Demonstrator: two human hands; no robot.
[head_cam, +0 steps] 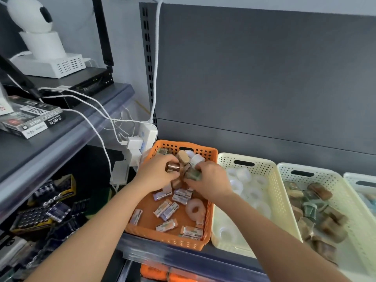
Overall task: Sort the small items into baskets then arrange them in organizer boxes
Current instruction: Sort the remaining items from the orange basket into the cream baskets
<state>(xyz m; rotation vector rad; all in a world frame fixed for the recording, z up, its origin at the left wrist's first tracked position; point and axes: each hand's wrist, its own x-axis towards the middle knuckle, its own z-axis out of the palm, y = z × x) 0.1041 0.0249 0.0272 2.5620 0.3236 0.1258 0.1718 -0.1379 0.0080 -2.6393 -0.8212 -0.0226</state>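
Note:
An orange perforated basket (pixel 210 157) on the shelf holds mixed small items: several small wrapped packs (pixel 166 208), a clear tape roll (pixel 195 209), and brown and white tape rolls at its far end. My left hand (pixel 155 173) grips a brown tape roll (pixel 173 167) above the basket's far half. My right hand (pixel 209 180) holds a greenish wrapped roll (pixel 192 174) right beside it. The two hands nearly touch.
To the right stand a cream basket (pixel 270 180) of clear tape rolls, then a pale basket (pixel 337 192) of brown and green rolls, then another at the frame edge. A power strip (pixel 149 135) with cables hangs left of the orange basket. Battery packs (pixel 40 212) fill the lower left shelf.

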